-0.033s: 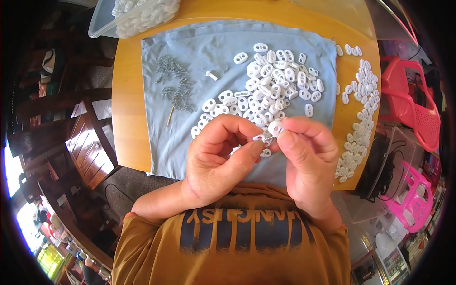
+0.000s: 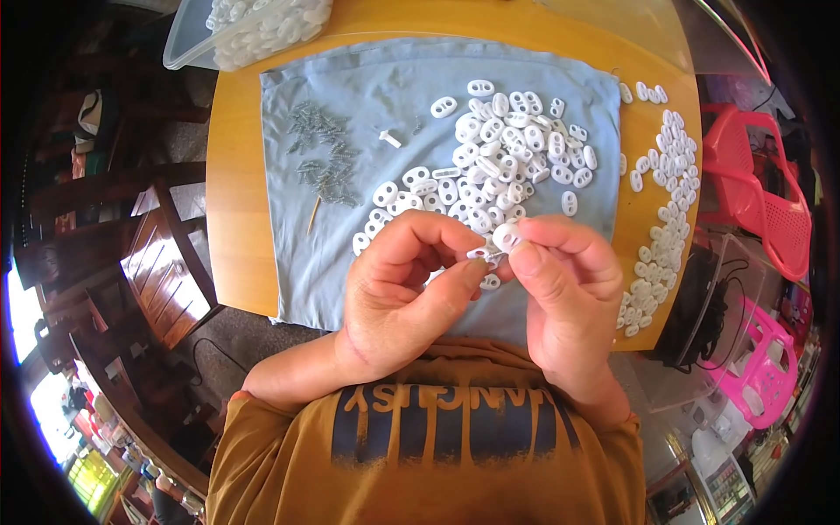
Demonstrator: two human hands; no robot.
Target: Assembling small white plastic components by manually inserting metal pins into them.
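Note:
My left hand (image 2: 411,284) is closed in a pinch, thumb against index finger, on a small white plastic piece (image 2: 479,253) with a hole in it. Facing it, my right hand (image 2: 564,284) grips a rounded white cord lock part (image 2: 506,237) between thumb and fingertips. The two parts almost meet; whether they touch, and what lies between them, I cannot make out. Just beyond my fingers, a heap of white oval two-hole cord lock parts (image 2: 490,166) covers part of the blue cloth (image 2: 385,87). A few lie partly hidden under my hands.
Small metal springs (image 2: 324,149) lie heaped on the cloth's left, beside a thin wooden stick (image 2: 313,213). A white plunger-like piece (image 2: 390,139) lies nearby. More cord locks (image 2: 669,210) line the wooden table's (image 2: 241,201) right edge. A clear tub (image 2: 188,39) of white parts stands far left.

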